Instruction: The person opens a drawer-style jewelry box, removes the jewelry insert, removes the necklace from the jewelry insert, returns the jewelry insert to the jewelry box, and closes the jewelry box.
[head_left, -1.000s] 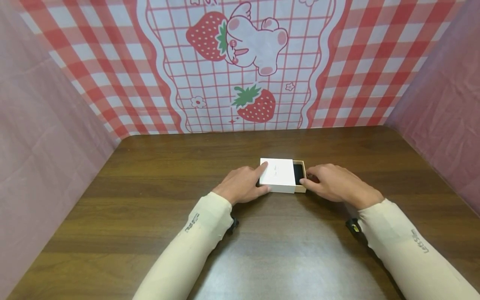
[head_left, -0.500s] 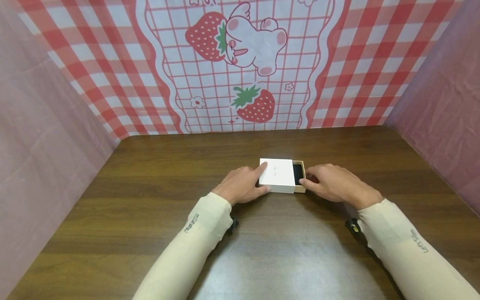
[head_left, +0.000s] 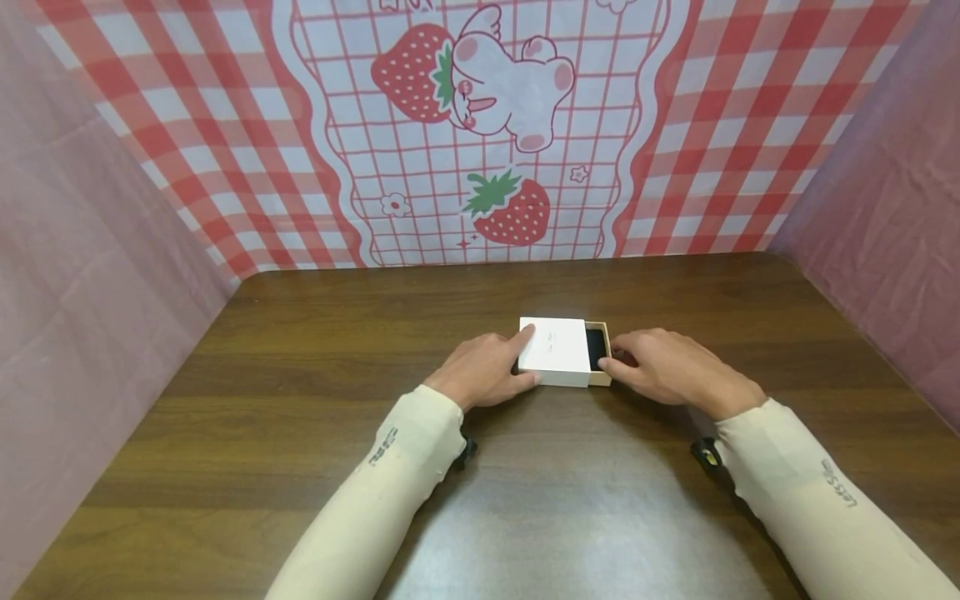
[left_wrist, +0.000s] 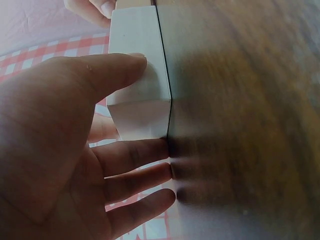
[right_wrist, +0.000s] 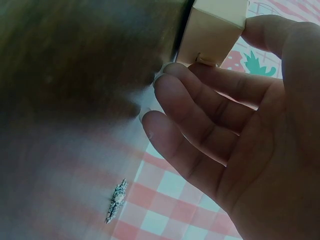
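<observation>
A small drawer box lies on the wooden table, its white sleeve [head_left: 557, 348] over a tan drawer [head_left: 600, 377] that stands partly out to the right. Black padding [head_left: 596, 347] shows inside the drawer. My left hand [head_left: 483, 367] holds the sleeve at its left end, index finger on top. In the left wrist view the thumb [left_wrist: 120, 72] presses the near side. At the other end, my right hand [head_left: 660, 364] pinches the drawer, thumb at its rim. A small tab [right_wrist: 206, 60] on the drawer's end meets the index finger in the right wrist view.
A brown table [head_left: 337, 333] runs back to a red checked strawberry curtain [head_left: 517, 208], with pink cloth on both sides. A sparkling silver piece [right_wrist: 117, 201] shows at the table's edge in the right wrist view. It is out of sight in the head view.
</observation>
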